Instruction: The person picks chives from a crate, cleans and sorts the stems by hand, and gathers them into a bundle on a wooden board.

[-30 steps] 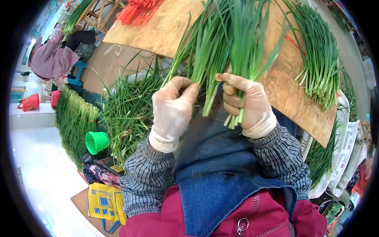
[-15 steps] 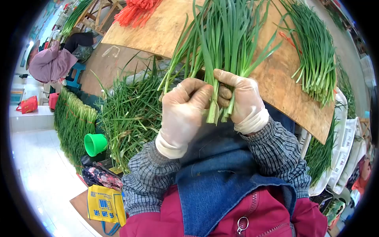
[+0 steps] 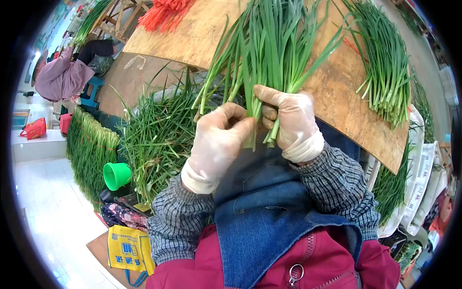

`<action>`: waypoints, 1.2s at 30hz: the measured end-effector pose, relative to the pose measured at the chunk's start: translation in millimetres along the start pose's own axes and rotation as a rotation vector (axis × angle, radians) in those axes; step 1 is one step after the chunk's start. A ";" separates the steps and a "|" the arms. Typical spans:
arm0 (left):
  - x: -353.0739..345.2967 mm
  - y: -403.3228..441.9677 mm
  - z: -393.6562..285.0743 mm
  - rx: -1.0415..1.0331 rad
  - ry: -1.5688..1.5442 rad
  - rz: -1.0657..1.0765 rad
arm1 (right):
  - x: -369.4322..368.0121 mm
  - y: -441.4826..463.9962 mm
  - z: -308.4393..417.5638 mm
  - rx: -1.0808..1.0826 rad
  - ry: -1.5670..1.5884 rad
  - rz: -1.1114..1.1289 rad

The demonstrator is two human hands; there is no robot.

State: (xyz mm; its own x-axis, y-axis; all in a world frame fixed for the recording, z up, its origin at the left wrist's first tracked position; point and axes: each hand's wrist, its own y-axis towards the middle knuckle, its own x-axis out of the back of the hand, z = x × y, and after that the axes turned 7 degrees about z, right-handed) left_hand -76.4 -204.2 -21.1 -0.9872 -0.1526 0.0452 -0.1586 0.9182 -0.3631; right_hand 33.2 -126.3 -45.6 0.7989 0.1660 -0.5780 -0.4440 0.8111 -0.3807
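Observation:
Both of my hands wear thin whitish gloves. My right hand (image 3: 291, 120) is closed around the lower stems of a bunch of long green leafy stalks (image 3: 279, 53), whose cut ends poke out below the fingers. Beside it, my left hand (image 3: 219, 142) pinches stalk bases at the left side of that bunch between thumb and forefinger. More loose stalks (image 3: 220, 72) lie just left of the bunch, over the edge of the wooden board (image 3: 346, 106). A tied bundle of the same greens (image 3: 385, 67) rests on the board at the right.
Red ties (image 3: 166, 14) lie on the board's far part. Left of my hands is a heap of loose greens (image 3: 161, 135), then a green bucket (image 3: 117, 176), standing bundles (image 3: 91, 149) and a yellow bag (image 3: 130, 250). Another person (image 3: 62, 77) sits at the upper left.
My right hand has moved left, closer to my left hand, with the stalks. My left hand has gone from the left stalks to the bases of the held bunch.

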 end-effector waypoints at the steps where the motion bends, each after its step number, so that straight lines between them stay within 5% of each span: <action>1: -1.0 1.2 0.7 -0.036 0.024 -0.037 | -1.6 -0.9 0.3 0.003 0.006 -0.008; 13: -0.6 -28.3 17.2 -0.276 -0.095 -0.262 | -1.2 4.1 -1.8 -0.003 0.019 -0.002; 16: 21.1 -51.9 39.2 -0.498 -0.156 -0.562 | 3.0 5.8 5.7 -0.013 0.027 0.011; 18: 45.3 -65.5 52.2 -0.409 -0.244 -0.762 | 4.0 5.1 6.3 -0.023 0.048 0.028; 22: 49.9 -70.2 57.0 -0.025 -0.059 -0.621 | 5.6 4.6 -2.5 -0.056 0.116 0.103; 29: -0.2 -17.6 7.9 0.130 -0.426 0.185 | 14.6 1.3 -3.7 -0.191 0.201 0.180; 36: -16.7 -9.8 15.1 -0.083 -0.099 -0.094 | 17.9 -1.3 2.8 -0.026 -0.024 0.135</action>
State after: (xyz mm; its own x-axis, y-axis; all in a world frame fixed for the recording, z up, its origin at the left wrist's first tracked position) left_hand -58.2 -216.3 -32.4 -0.9624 -0.2710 -0.0177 -0.2551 0.9245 -0.2833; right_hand 49.2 -122.7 -53.4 0.7405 0.2864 -0.6080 -0.5582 0.7659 -0.3191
